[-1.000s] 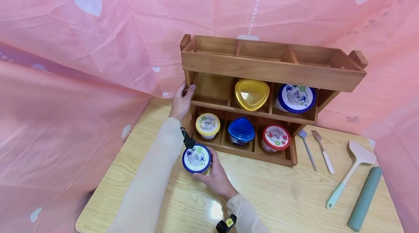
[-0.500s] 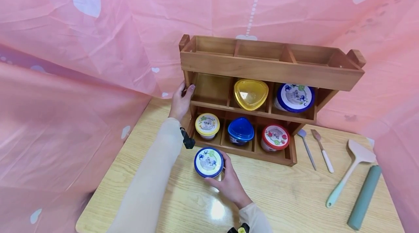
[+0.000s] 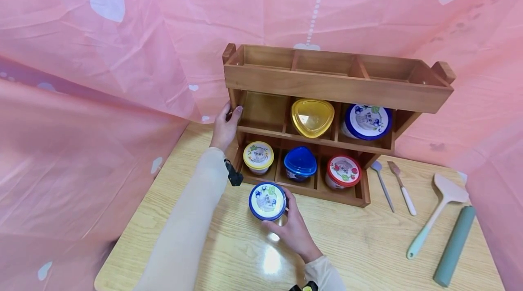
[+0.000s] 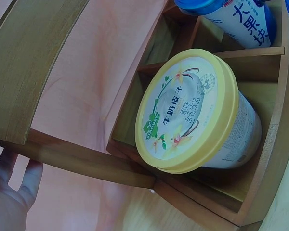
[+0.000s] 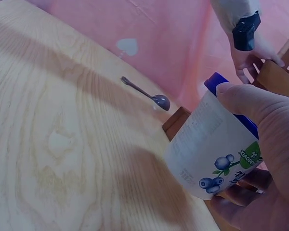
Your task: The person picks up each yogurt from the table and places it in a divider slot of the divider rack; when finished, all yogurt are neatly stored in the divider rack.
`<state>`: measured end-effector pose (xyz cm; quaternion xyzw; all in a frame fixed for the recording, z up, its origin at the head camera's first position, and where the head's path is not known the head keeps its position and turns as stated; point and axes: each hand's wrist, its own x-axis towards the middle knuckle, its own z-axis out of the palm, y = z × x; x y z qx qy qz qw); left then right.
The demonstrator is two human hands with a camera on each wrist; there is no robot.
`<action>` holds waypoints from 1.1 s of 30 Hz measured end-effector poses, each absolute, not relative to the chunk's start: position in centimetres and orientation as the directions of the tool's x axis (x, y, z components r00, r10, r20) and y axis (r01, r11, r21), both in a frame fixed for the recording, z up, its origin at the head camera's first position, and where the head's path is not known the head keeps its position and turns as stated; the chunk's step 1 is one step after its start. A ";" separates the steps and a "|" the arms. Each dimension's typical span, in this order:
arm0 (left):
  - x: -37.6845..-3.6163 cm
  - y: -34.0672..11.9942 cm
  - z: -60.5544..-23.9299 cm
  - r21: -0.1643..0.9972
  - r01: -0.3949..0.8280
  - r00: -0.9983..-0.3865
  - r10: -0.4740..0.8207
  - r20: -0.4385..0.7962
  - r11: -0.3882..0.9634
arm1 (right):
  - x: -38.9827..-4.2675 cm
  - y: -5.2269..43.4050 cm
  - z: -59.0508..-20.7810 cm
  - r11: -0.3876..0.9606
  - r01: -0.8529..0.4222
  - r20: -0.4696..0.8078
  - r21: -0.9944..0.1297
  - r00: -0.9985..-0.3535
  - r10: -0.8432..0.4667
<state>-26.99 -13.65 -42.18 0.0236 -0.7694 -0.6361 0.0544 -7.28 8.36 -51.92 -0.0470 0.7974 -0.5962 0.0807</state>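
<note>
A three-tier wooden rack (image 3: 335,83) stands at the back of the table. My left hand (image 3: 225,128) grips its left side post, thumb at the front; part of that hand shows at the left edge in the left wrist view. In front of the rack's lower left corner, my right hand (image 3: 295,231) holds a white tub (image 5: 202,144) with a blue lid and blueberry print, thumb at the lid and fingers round the side. A yellow-lidded tub (image 4: 188,110), a blue heart-like-lidded tub (image 3: 300,162) and a red-lidded tub (image 3: 344,171) fill the bottom tier.
On the middle tier sit a yellow-lidded container (image 3: 313,117) and another blue-lidded tub (image 3: 368,121). To the right lie a slim grey tool (image 3: 383,185), a small brush (image 3: 403,189), a spatula (image 3: 438,214) and a green roll (image 3: 455,245). A dark spoon (image 5: 147,94) lies left of the rack.
My right hand has moved right with the blue-lidded tub, away from the left forearm. The left hand stays on the rack's post.
</note>
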 end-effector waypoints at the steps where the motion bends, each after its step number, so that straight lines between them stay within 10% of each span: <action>1: -27.0 -13.7 -42.2 0.982 0.029 -0.993 -0.105 0.050 0.189 | -7.3 8.4 -51.8 0.282 0.018 -0.069 -0.959 -0.983 -0.171; 33: -27.1 -13.7 -42.3 0.977 0.000 -0.993 -0.117 0.026 0.214 | -11.5 8.1 -41.1 0.341 -0.236 0.171 -0.910 -0.962 -0.212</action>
